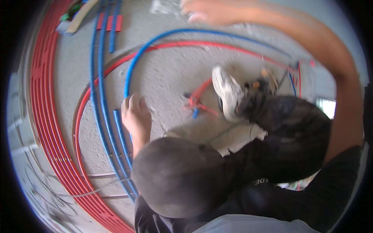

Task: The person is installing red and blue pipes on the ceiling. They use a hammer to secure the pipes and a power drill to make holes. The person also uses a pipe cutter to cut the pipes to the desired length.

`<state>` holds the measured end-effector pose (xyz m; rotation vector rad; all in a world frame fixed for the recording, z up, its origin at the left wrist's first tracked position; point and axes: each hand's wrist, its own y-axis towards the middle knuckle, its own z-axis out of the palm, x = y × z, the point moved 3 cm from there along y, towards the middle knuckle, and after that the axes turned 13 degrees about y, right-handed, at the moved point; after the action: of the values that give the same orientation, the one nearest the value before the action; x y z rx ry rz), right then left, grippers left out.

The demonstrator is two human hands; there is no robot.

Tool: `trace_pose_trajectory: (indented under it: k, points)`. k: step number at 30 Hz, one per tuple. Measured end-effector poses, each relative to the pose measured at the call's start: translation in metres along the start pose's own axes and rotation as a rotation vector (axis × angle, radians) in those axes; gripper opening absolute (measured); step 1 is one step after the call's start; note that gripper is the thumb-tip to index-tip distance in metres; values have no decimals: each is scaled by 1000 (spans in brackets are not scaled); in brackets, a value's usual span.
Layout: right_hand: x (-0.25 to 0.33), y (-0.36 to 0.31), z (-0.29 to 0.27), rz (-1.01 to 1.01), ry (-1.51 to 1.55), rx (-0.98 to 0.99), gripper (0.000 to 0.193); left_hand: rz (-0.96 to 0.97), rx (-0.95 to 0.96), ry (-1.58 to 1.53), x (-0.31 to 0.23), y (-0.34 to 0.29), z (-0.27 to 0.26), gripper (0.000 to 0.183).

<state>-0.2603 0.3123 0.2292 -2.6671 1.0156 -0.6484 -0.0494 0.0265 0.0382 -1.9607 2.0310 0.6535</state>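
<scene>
At the left of my knees, my left hand [136, 118] is closed around a blue pipe [136, 58]. From there the pipe arcs up and away to the right over the concrete floor. My right arm reaches across the upper right, and my right hand [211, 11], smeared by motion, is beside a crumpled clear plastic bag [165, 7]; its grip cannot be made out. A long red pipe [186, 43] curves alongside the blue one. Between my left hand and my shoe lies a red-handled tool [199, 99], resembling a pipe cutter or pliers.
Several parallel red pipes [46, 85] run along the left side, with straight blue pipes [100, 81] beside them. Thin grey cables [46, 186] tangle at the lower left. My light shoe [227, 91] and dark trouser legs [287, 128] occupy the middle right.
</scene>
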Motion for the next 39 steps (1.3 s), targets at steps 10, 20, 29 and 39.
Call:
trace_pose_trajectory:
  k: [10, 20, 29, 39]
  points:
    - [30, -325, 137, 724, 261, -19, 21, 414, 587, -104, -72, -72, 60, 25]
    - [58, -356, 332, 418, 792, -136, 27, 431, 502, -172, -96, -137, 115, 44]
    - [-104, -569, 359, 1202, 423, -1006, 26, 186, 618, 101, -59, -30, 8, 18]
    - [-218, -601, 471, 1424, 1535, -1403, 72, 939, 775, 668, -285, 176, -4, 21]
